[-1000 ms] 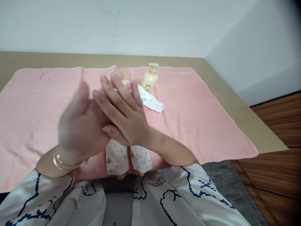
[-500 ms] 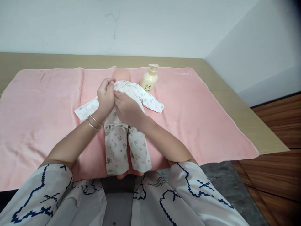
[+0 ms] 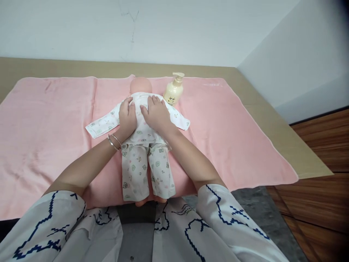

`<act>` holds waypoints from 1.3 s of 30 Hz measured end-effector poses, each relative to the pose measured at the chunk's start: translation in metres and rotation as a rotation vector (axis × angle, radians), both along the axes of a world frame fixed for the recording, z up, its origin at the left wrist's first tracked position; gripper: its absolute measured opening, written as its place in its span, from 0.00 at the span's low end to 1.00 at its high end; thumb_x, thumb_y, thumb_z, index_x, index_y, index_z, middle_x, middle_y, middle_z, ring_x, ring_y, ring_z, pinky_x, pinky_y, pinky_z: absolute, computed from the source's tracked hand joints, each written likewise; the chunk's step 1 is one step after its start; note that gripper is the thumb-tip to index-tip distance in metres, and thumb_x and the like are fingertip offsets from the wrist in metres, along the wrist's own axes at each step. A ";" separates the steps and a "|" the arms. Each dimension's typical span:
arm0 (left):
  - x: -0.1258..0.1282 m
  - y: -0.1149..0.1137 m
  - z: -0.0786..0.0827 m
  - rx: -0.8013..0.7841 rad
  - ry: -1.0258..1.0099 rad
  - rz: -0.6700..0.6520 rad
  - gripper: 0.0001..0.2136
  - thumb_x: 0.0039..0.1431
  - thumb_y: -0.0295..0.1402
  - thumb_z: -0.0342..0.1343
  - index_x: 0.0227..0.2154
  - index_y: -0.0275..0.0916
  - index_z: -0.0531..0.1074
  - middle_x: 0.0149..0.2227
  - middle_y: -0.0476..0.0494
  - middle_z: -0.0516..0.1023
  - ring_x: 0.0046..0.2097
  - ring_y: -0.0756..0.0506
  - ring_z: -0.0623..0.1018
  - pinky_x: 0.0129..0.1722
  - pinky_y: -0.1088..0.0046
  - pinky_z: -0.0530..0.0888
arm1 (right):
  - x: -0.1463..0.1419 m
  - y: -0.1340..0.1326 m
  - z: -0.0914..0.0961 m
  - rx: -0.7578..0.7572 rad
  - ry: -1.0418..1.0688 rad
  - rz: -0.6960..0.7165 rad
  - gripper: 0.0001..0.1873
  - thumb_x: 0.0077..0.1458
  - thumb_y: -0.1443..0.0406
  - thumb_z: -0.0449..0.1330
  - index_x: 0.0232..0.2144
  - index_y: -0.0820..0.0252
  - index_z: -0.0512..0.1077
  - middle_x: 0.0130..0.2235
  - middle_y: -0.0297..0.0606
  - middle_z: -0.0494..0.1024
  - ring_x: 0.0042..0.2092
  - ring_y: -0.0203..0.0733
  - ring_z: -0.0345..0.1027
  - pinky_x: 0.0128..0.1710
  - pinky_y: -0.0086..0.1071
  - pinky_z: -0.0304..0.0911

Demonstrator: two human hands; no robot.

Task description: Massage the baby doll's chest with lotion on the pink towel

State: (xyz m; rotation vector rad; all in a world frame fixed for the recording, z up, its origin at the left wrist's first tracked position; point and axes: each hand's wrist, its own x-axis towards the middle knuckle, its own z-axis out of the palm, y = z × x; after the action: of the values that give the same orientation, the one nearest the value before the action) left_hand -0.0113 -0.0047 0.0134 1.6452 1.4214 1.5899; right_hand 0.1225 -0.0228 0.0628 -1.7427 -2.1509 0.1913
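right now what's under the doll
The doll lies on the pink towel, spread over the table. The left hand and right hand rest flat on its torso. The towel directly beneath is covered.

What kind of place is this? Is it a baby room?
Probably a baby-care spot in a plain indoor room: a dressed doll lies on a pink towel spread over a table, with a pump bottle beside its head.

loads of open pink towel (image 3: 49, 120) either side of the doll (image 3: 143, 145). only real obstacle is the pump bottle (image 3: 172, 91), standing just beside its right shoulder near the head.
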 end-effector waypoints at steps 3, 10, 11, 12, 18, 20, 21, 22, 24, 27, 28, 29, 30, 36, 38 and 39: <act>-0.003 0.008 -0.004 -0.034 -0.003 0.018 0.19 0.70 0.47 0.45 0.49 0.39 0.73 0.53 0.37 0.77 0.58 0.40 0.74 0.63 0.57 0.67 | -0.012 -0.018 0.001 0.051 -0.089 0.136 0.30 0.68 0.64 0.46 0.67 0.76 0.56 0.70 0.61 0.56 0.73 0.62 0.46 0.72 0.56 0.41; -0.006 0.012 -0.013 0.052 0.105 0.022 0.22 0.69 0.49 0.45 0.51 0.39 0.72 0.55 0.35 0.76 0.60 0.39 0.72 0.68 0.54 0.61 | 0.012 0.018 -0.006 0.012 0.049 0.328 0.28 0.69 0.60 0.45 0.68 0.60 0.59 0.72 0.42 0.56 0.74 0.52 0.44 0.73 0.55 0.40; -0.006 0.012 -0.013 0.057 0.120 0.024 0.21 0.69 0.48 0.45 0.51 0.39 0.72 0.56 0.35 0.76 0.61 0.39 0.71 0.69 0.53 0.58 | 0.013 0.020 -0.008 0.008 0.062 0.249 0.30 0.69 0.58 0.44 0.68 0.64 0.58 0.72 0.46 0.55 0.74 0.52 0.45 0.73 0.55 0.42; -0.006 0.011 -0.014 0.054 0.126 0.027 0.20 0.69 0.47 0.46 0.52 0.39 0.72 0.57 0.35 0.76 0.62 0.39 0.71 0.70 0.52 0.57 | 0.011 0.018 -0.010 0.010 0.063 0.150 0.31 0.69 0.57 0.44 0.68 0.69 0.56 0.72 0.52 0.56 0.73 0.54 0.46 0.72 0.54 0.43; -0.011 0.014 -0.017 0.040 0.144 0.006 0.16 0.65 0.37 0.49 0.51 0.39 0.73 0.56 0.36 0.76 0.62 0.39 0.71 0.68 0.54 0.62 | -0.024 -0.023 -0.011 0.111 -0.066 0.104 0.29 0.66 0.67 0.47 0.66 0.75 0.59 0.70 0.58 0.57 0.73 0.61 0.45 0.72 0.56 0.41; -0.011 0.014 -0.019 0.058 0.148 0.015 0.16 0.65 0.35 0.46 0.50 0.38 0.73 0.56 0.36 0.77 0.62 0.40 0.71 0.67 0.55 0.64 | -0.020 -0.018 -0.009 0.105 -0.071 0.241 0.28 0.65 0.68 0.47 0.65 0.70 0.62 0.70 0.51 0.59 0.73 0.57 0.45 0.73 0.55 0.38; -0.011 0.015 -0.019 0.071 0.158 0.023 0.17 0.64 0.34 0.46 0.51 0.37 0.73 0.56 0.36 0.77 0.62 0.40 0.71 0.67 0.55 0.64 | -0.014 -0.010 -0.008 0.088 -0.058 0.294 0.27 0.66 0.67 0.47 0.65 0.67 0.63 0.71 0.48 0.59 0.74 0.55 0.45 0.73 0.56 0.38; -0.011 0.014 -0.020 0.085 0.172 0.031 0.17 0.64 0.33 0.46 0.51 0.37 0.73 0.56 0.36 0.77 0.62 0.40 0.71 0.67 0.55 0.63 | -0.006 -0.001 -0.008 0.063 -0.039 0.334 0.27 0.67 0.64 0.47 0.65 0.63 0.63 0.71 0.44 0.59 0.74 0.54 0.45 0.73 0.57 0.38; -0.009 0.013 -0.020 0.104 0.201 0.040 0.17 0.62 0.32 0.47 0.51 0.36 0.73 0.56 0.35 0.77 0.62 0.40 0.71 0.68 0.55 0.63 | 0.007 0.015 -0.009 0.011 0.004 0.323 0.28 0.69 0.60 0.44 0.67 0.58 0.60 0.72 0.42 0.56 0.74 0.54 0.43 0.72 0.59 0.39; -0.008 0.011 -0.020 0.107 0.215 0.045 0.17 0.61 0.32 0.48 0.51 0.36 0.73 0.56 0.35 0.76 0.63 0.39 0.71 0.68 0.54 0.63 | 0.008 0.015 -0.013 0.007 0.039 0.075 0.33 0.70 0.56 0.42 0.69 0.71 0.54 0.71 0.58 0.54 0.73 0.60 0.45 0.71 0.60 0.43; -0.009 0.011 -0.020 0.104 0.214 0.045 0.17 0.62 0.32 0.48 0.51 0.37 0.73 0.57 0.35 0.76 0.63 0.39 0.71 0.68 0.54 0.63 | 0.003 0.009 -0.014 0.032 0.037 0.000 0.34 0.70 0.56 0.43 0.68 0.76 0.53 0.70 0.64 0.55 0.73 0.62 0.47 0.70 0.60 0.44; -0.009 0.011 -0.020 0.101 0.212 0.044 0.17 0.62 0.33 0.48 0.51 0.37 0.73 0.57 0.36 0.76 0.63 0.39 0.71 0.68 0.53 0.63 | -0.004 0.000 -0.016 0.064 0.030 -0.041 0.34 0.69 0.58 0.44 0.68 0.78 0.54 0.70 0.66 0.55 0.72 0.64 0.47 0.70 0.62 0.44; -0.010 0.011 -0.021 0.099 0.207 0.041 0.17 0.62 0.34 0.48 0.50 0.38 0.73 0.57 0.36 0.76 0.63 0.39 0.71 0.68 0.53 0.63 | -0.010 -0.008 -0.016 0.100 0.018 -0.033 0.33 0.68 0.60 0.46 0.67 0.77 0.55 0.70 0.66 0.55 0.72 0.66 0.47 0.69 0.63 0.44; -0.011 0.009 -0.019 0.132 0.228 0.042 0.17 0.66 0.36 0.45 0.50 0.38 0.73 0.58 0.34 0.75 0.64 0.39 0.70 0.68 0.53 0.61 | -0.009 -0.006 -0.012 0.081 -0.010 0.352 0.28 0.64 0.66 0.49 0.64 0.64 0.65 0.70 0.46 0.61 0.73 0.55 0.46 0.73 0.57 0.39; -0.008 0.003 -0.014 0.183 0.280 0.006 0.16 0.66 0.35 0.44 0.49 0.39 0.73 0.57 0.35 0.75 0.62 0.39 0.71 0.67 0.53 0.63 | 0.003 0.009 -0.012 0.048 0.054 0.309 0.29 0.66 0.61 0.47 0.66 0.62 0.62 0.71 0.45 0.59 0.74 0.53 0.45 0.73 0.57 0.40; -0.005 -0.001 -0.012 0.204 0.309 -0.028 0.16 0.66 0.35 0.44 0.48 0.39 0.73 0.54 0.36 0.77 0.60 0.39 0.72 0.66 0.54 0.65 | 0.008 0.015 -0.013 0.045 0.089 0.246 0.29 0.67 0.60 0.46 0.66 0.64 0.61 0.71 0.47 0.58 0.73 0.53 0.46 0.72 0.56 0.42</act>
State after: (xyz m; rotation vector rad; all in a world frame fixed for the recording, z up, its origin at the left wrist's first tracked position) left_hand -0.0167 -0.0053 0.0017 2.0949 1.4092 1.5585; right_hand 0.1303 -0.0078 0.0502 -1.4149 -2.2799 0.2759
